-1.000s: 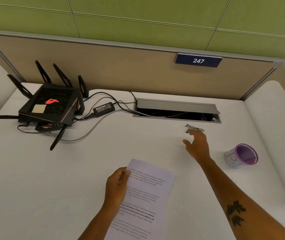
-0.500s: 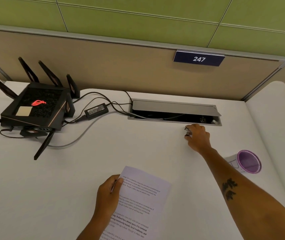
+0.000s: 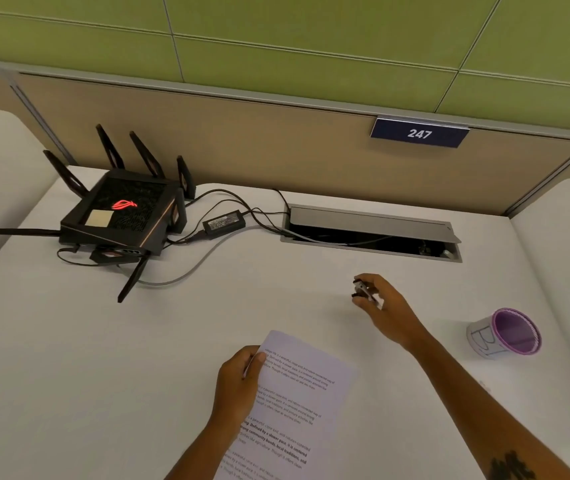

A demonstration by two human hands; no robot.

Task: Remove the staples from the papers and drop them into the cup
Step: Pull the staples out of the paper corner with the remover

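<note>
Right hand (image 3: 385,306) grip clamped on staple remover (image 3: 363,292); left hand (image 3: 238,382) grip pinching papers (image 3: 294,407) corner; cup (image 3: 505,334) right.

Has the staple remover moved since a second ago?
Yes. The staple remover, which lay just in front of the cable tray, is now in the right hand, lifted back toward the papers.
</note>
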